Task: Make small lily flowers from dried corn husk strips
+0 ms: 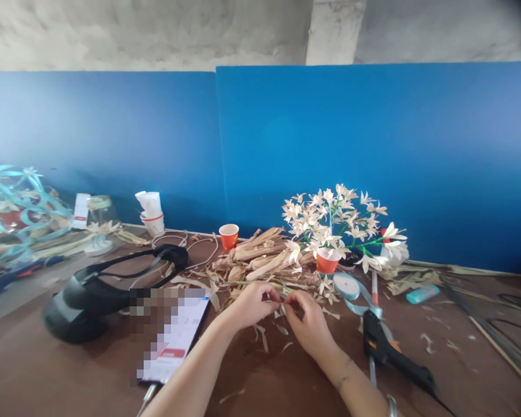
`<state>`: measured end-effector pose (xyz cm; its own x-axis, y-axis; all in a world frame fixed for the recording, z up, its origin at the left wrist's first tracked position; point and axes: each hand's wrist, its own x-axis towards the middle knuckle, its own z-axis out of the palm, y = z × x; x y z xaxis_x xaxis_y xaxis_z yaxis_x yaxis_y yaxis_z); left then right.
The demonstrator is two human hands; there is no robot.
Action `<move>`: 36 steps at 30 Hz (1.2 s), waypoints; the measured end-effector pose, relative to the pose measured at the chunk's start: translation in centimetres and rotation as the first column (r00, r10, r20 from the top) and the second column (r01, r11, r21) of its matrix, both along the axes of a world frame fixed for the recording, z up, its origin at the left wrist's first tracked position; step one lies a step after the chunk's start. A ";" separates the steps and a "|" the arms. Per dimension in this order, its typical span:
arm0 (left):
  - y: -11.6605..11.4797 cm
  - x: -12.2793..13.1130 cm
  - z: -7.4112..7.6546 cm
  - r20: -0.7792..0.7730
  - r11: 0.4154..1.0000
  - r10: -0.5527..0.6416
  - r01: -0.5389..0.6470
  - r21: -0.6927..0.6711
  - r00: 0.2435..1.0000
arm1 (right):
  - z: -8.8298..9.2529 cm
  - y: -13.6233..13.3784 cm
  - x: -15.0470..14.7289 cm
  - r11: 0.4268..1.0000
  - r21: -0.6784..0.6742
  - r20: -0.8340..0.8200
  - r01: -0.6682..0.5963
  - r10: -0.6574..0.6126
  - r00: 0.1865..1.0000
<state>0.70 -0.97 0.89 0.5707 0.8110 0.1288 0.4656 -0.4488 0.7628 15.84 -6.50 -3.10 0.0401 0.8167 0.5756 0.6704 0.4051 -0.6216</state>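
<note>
My left hand (254,304) and my right hand (308,324) meet over the brown table (69,370), fingers pinched together on a small piece of dried husk (282,310). Just beyond them lies a heap of dried corn husks (256,258). A bunch of cream husk flowers (336,223) stands in an orange paper cup (327,260) behind my right hand. Husk scraps lie scattered under both hands.
A black glue gun (384,347) and a roll of pale blue ribbon (345,285) lie to the right. A phone (173,339) and a black headset (95,292) lie to the left. An orange cup (228,236), stacked cups (151,213) and a blue board wall (330,145) stand behind.
</note>
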 end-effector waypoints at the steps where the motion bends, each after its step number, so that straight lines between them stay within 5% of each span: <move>1: 0.0 0.1 -0.1 0.001 1.000 0.004 -0.004 0.011 1.000 | 0.0 0.0 0.0 1.000 -0.010 -0.020 -0.007 0.007 1.000; 8: 0.2 0.5 -1.2 0.005 0.998 -0.062 0.062 -0.023 0.998 | 0.4 -0.2 0.0 0.998 -0.021 -0.100 -0.057 0.055 0.993; 20: 0.3 0.4 -1.0 0.017 0.998 -0.017 0.016 0.064 1.000 | 0.2 0.0 0.0 0.991 -0.121 -0.181 -0.055 0.032 0.983; 36: -0.1 0.3 0.1 0.104 0.999 -0.027 0.030 -0.021 0.994 | -0.2 0.3 0.0 0.942 -0.249 -0.392 -0.227 0.117 0.913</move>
<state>0.98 -1.12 0.99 0.5783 0.7978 0.1704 0.3707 -0.4430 0.8163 15.84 -6.23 -3.30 0.0467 0.9556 0.2911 0.3087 0.2633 -0.9140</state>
